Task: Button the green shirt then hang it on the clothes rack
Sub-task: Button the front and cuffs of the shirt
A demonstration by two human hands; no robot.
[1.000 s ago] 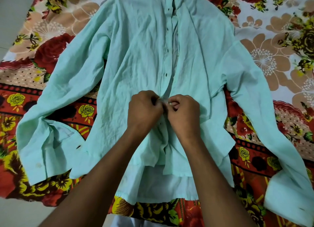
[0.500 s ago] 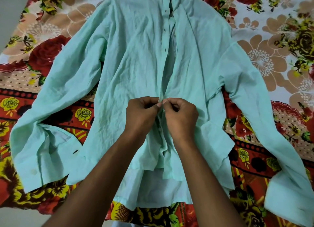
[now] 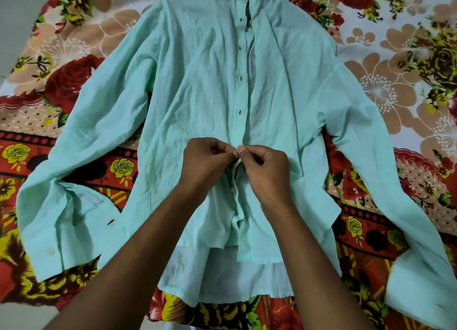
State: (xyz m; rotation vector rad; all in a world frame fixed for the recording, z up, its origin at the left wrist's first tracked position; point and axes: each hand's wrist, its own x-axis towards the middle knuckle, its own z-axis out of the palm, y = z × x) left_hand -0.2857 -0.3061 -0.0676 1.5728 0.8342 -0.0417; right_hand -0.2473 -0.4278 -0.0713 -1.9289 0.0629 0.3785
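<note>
Your left hand pinches the placket of the green shirt, spread flat on the floral bedsheet; your right hand pinches the facing edge, fingertips touching. Open buttonholes run straight away from you, toward the collar.

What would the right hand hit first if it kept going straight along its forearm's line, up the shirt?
Probably only cloth: the right hand points up the green shirt, so it would slide along the open placket toward the collar. Height above the fabric is unclear.
</note>
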